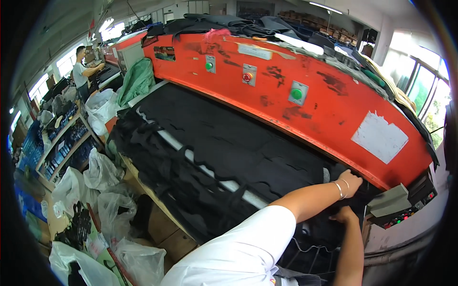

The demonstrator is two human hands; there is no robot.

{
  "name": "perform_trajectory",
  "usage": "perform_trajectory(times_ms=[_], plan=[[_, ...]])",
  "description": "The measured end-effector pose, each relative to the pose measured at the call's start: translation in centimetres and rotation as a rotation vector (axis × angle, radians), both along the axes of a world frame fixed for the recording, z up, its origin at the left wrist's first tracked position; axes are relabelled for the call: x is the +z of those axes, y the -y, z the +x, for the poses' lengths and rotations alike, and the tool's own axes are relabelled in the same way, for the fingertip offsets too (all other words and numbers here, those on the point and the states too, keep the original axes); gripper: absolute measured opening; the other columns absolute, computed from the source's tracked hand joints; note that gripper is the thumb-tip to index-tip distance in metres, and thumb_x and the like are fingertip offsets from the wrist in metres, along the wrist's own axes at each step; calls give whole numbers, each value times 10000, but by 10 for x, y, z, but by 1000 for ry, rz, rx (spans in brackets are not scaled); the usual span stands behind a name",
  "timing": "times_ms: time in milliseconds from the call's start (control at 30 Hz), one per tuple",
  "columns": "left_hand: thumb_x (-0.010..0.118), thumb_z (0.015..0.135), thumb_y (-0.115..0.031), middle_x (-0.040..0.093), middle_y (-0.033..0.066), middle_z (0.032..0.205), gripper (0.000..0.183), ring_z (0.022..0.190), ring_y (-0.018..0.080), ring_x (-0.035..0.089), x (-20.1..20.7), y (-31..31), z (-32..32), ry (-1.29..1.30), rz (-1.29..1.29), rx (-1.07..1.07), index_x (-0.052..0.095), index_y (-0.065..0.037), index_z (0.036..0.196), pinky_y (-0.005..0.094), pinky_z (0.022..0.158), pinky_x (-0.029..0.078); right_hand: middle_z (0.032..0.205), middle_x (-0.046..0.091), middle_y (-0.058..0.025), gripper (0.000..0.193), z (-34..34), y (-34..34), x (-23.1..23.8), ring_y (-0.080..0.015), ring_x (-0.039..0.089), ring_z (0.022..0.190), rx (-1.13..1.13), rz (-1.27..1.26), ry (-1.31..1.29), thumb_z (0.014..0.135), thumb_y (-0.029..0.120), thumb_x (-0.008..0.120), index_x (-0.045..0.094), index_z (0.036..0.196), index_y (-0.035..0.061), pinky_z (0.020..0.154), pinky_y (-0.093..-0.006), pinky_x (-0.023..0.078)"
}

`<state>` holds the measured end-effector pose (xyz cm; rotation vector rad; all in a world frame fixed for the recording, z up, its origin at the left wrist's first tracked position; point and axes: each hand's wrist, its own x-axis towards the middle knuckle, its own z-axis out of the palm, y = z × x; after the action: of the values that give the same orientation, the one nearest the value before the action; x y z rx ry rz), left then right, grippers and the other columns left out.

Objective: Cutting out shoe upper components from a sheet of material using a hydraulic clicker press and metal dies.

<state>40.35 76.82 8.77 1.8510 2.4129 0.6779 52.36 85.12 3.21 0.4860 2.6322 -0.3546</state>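
Observation:
A wide layer of black sheet material (214,128), with wavy cut lines in it, lies across the bed of a red machine. At its right end, my left hand (351,184), with bracelets on the wrist, is closed on a dark piece of the sheet beside the red beam. My right hand (347,217) is just nearer to me, its fingers bent around black sheet at the same end. Part of its fingers is hidden in the dark material. Ragged black offcut strips (171,186) hang along the near edge, over a pale strip (210,172) of the bed.
The red machine beam (272,86) spans the far side, with green and red push buttons and more black sheets on top. A control box (405,209) stands at the right. Plastic bags (114,214) and a shelf rack (71,143) crowd the left. Another person (82,74) works far left.

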Motion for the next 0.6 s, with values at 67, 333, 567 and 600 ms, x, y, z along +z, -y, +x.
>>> perform_trajectory(times_ms=[67,333,567,600], plan=[[677,719,-114,644,142,1040,245,979,323,614,28,29,-4,53,179,-3,605,-69,949,394,866,427,1298,540,-209,771,8,9,1,-334,486,1248,-145,157,8,635,311,851,538,1270,6,1053,-381,374],[749,704,-85,501,296,1302,987,1202,355,524,83,337,-164,244,44,-249,146,-5,1481,387,988,418,894,601,-115,349,99,46,37,-257,597,842,-193,73,-800,643,45,752,650,976,21,768,-351,470],[795,726,-193,590,178,1249,661,1165,329,557,-24,440,-263,261,-743,79,525,-18,1303,380,991,437,1137,601,-97,445,210,70,144,-191,572,1028,-672,-48,-1440,815,21,623,533,1244,-50,935,-318,437],[804,709,-174,592,173,1248,655,1170,324,553,-40,437,-266,233,-717,112,541,-50,1296,376,998,432,1136,599,-98,441,192,77,164,-191,575,1016,-596,-30,-1340,824,39,621,531,1247,-48,938,-314,433]])
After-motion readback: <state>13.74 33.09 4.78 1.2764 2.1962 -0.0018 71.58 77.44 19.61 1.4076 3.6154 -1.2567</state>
